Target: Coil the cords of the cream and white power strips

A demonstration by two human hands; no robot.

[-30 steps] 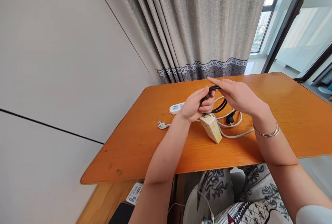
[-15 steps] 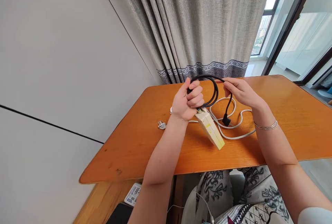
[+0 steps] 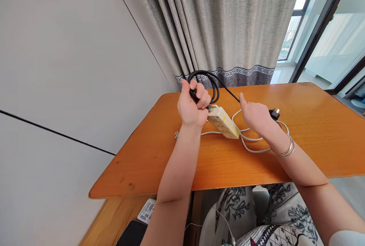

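My left hand (image 3: 194,103) is closed around a coiled black cable (image 3: 214,86), held above the table. Below that fist hangs a cream power strip (image 3: 224,122), tilted, its socket face partly turned toward me. From the coil the cable runs over to my right hand (image 3: 255,118), whose fingers are closed on it near its free end. A black plug (image 3: 274,114) with metal pins sticks out past the far side of the right hand. Beneath lies a loose white cable (image 3: 253,151), and its white plug (image 3: 176,135) is partly hidden behind my left forearm.
The orange-brown wooden table (image 3: 319,132) stretches under both hands. A grey curtain (image 3: 228,21) hangs behind it, and a pale wall panel (image 3: 57,67) rises on the left. Below the front edge are a white labelled box (image 3: 146,210) and a dark object (image 3: 132,234).
My left hand has moved left and up with the coil and power strip. The right hand has turned over and lowered, drawing the cable straighter; the black plug has swung to the right.
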